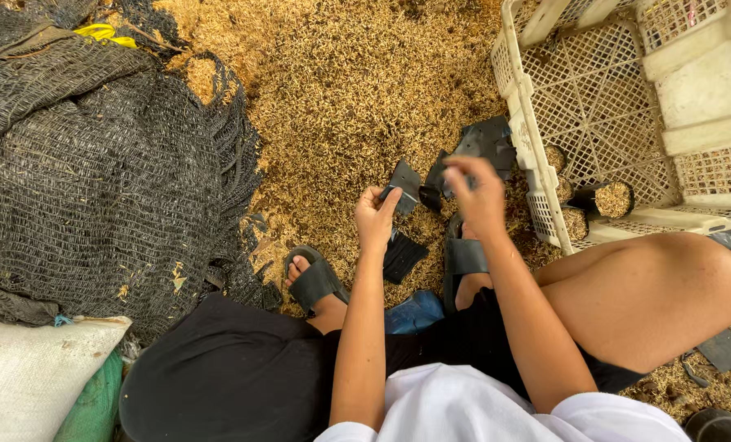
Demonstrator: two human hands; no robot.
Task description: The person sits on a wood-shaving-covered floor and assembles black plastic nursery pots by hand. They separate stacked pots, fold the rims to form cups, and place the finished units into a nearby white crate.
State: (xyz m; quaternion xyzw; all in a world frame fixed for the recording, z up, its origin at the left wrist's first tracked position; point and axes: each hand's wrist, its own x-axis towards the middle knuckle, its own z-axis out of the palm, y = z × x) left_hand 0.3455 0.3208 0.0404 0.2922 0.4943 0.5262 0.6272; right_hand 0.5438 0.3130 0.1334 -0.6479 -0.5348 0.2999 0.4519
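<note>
Head view, person seated low over a floor [341, 82] covered in golden rice husk. Left hand [376, 219] is closed around the lower edge of a small black plastic bag [404, 182], thumb on top, fingers curled under. Right hand [477, 195] is just to the right of it, fingers bunched in a pinch on the bag's other side; a second flap of black plastic [436, 173] shows between the two hands, can't tell if it is the same bag. Both hands hover above the husk, near the middle of the scene.

More flat black bags [488, 141] lie on the husk just beyond the right hand, touching the crate's left wall. Another flat stack of black bags [401, 256] sits on the floor under the left wrist, between the feet.

White plastic lattice crate [594, 106] at far right, open top; inside, along its near-left wall, several filled bags [612, 199] stand upright, packed with husk.

Left side: big heap of dark netting [95, 180]. Near left corner: white sack [30, 372] with a green sack [95, 405] beside it. Feet in black sandals [314, 281] on the husk. Blue scrap [414, 313] between the legs.
</note>
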